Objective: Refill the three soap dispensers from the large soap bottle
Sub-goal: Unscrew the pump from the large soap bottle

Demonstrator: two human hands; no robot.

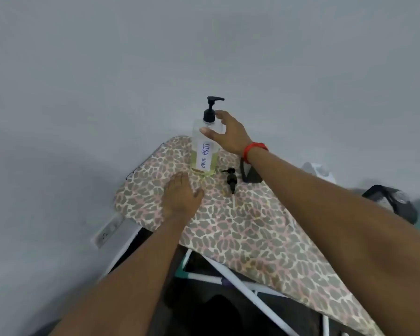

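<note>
We see a plain grey wall [83, 69] filling the upper half of the view. Below it an ironing board [252, 234] with a leopard-print cover runs from the far end near the wall down to the lower right. Its white frame [240, 282] shows under the near edge.

Both bare forearms reach in from the bottom. At the far end of the board a clear soap bottle [204, 156] stands upright. It has a hand-lettered label reading DISH SOAP, pale yellow liquid in its lower part and a black pump top [211, 110] in place.

Our right hand [228, 134] is up at the bottle's shoulder with its fingers spread and only lightly curved, not closed round anything. The thumb [205, 130] lies across the front of the shoulder and the forefinger [220, 113] ends just beside the pump collar. We cannot tell whether either presses on the bottle.

Our left hand [180, 197] lies flat, palm down, on the cover, fingers straight and holding nothing, with its fingertips just beside the bottle's base.

A dark object [251, 174] sits on the board behind the right wrist; we cannot make out what it is. A loose black pump [230, 179] with a pale tube lies on its side on the cover between that object and the bottle. A red band [255, 149] circles the right wrist. A white wall socket [107, 232] sits low on the wall at the left.
</note>
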